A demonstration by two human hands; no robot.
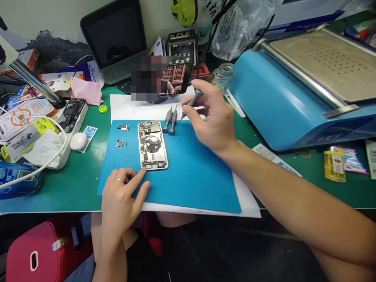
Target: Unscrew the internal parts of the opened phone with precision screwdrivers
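Note:
An opened phone (154,156) lies face-up on the blue mat (194,176), its inner parts bare. My left hand (120,197) rests at its lower edge, with the index fingertip touching the lower left corner and the thumb held apart; nothing is in it. Over the mat's upper right, my right hand (213,117) grips a grey precision screwdriver (195,98) between thumb and fingers, its tip pointing down and left, away from the phone. Two more screwdrivers (173,123) lie just right of the phone. Small metal parts (120,143) lie to its left.
A blue machine with a perforated metal top (252,94) takes up the right side. At the back stand a propped phone playing a video (176,80), a glass jar (225,72) and a dark-screened device (114,35). Boxes and a white earbud case (78,141) crowd the left.

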